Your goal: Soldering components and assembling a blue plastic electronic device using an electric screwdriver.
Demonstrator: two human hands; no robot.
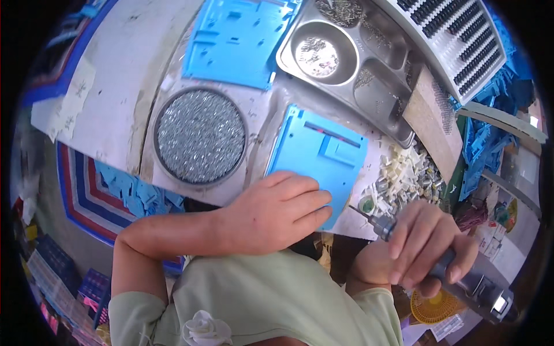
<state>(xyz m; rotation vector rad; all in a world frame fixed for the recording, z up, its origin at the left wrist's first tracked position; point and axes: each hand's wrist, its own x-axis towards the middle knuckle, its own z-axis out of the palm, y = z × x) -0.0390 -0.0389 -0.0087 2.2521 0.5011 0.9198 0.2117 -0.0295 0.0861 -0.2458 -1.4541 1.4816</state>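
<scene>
A blue plastic panel with a slot and a raised rectangular block lies on the table in front of me. My left hand is closed on its near edge, fingers together over the surface and the thumb out of sight. In my right hand is a grey electric screwdriver, tilted with its thin bit pointing up and left. The bit's tip is close to the panel's near right edge, apparently apart from it. A heap of small white plastic parts lies just beyond the screwdriver.
A round tin full of small metal pins stands left of the panel. Farther back are another blue panel and a steel compartment tray of screws. A white rack with black parts and cardboard stand right; a striped bag hangs left.
</scene>
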